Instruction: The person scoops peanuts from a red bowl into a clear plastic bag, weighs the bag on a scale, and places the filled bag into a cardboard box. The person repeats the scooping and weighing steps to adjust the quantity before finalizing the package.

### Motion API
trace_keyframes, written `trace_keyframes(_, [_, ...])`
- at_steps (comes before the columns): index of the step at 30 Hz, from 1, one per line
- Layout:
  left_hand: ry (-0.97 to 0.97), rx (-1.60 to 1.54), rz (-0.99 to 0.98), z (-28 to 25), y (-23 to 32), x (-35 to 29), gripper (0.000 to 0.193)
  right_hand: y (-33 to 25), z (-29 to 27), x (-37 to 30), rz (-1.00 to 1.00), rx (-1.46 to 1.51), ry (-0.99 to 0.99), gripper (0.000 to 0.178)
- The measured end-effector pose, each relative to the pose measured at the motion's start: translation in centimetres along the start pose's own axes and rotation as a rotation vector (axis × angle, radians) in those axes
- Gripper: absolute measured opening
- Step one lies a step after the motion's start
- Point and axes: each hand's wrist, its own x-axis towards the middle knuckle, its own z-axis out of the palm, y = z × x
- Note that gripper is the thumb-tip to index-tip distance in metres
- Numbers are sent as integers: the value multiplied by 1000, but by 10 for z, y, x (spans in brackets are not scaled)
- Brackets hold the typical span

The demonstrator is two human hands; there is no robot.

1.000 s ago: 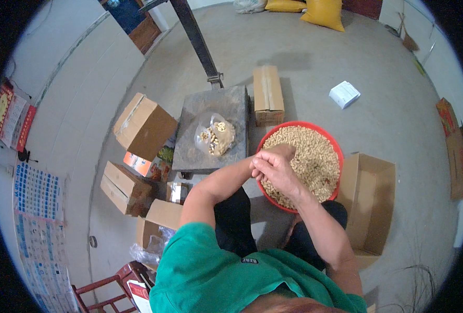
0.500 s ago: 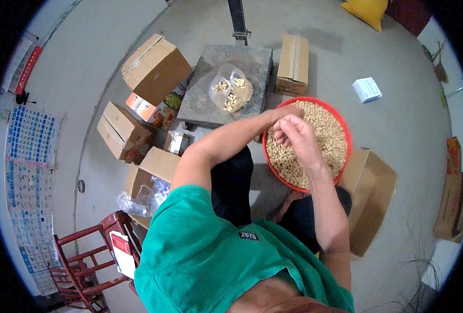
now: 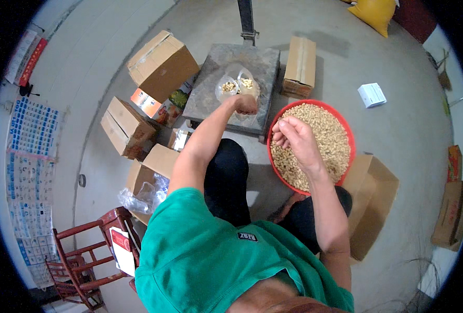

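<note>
A wide red basin [image 3: 352, 136] full of unshelled peanuts [image 3: 323, 138] stands in front of me, right of the middle. My right hand [image 3: 297, 136] hovers above its left part with curled fingers; what they hold, if anything, is hidden. My left hand [image 3: 246, 105] is over the near side of a clear plastic bag [image 3: 232, 74] holding some peanuts. The back of that hand faces me and its fingers look closed, their contents out of sight. The bag rests on the dark metal platform [image 3: 203, 99] of what looks like a floor scale.
Closed cartons stand left [image 3: 161, 65] and right [image 3: 299, 65] of the platform. An open carton [image 3: 372, 208] sits by my right knee; another, with plastic bags [image 3: 145, 195], is at left. A red wooden chair [image 3: 93, 255] and a small white box [image 3: 371, 95] flank the area.
My left hand has moved from above the basin leftward to the bag on the platform. The right hand stays over the peanuts, its fingers still curled. The view has shifted slightly.
</note>
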Motion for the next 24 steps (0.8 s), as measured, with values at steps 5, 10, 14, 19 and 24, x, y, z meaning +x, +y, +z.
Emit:
trace_keyframes(5, [355,-172,-314,10,-59,5,19,-5,7,2,25,19,-5,21])
trace_keyframes(10, [989,-368,-540,0,-106,3,29,-5,20,7,-2,56,-110,24])
trace_keyframes(14, [1211,-344,-573,-9,-71,0,33,0,6,8,32,15,-58,23])
trace_keyframes(19, [1235,-374,-596,-7,-78,-13,33,-1,9,8,28,24,-69,22])
trace_keyframes(24, [1276,-346,-578,-3,-82,-16,33,-1,12,7,18,41,-79,22])
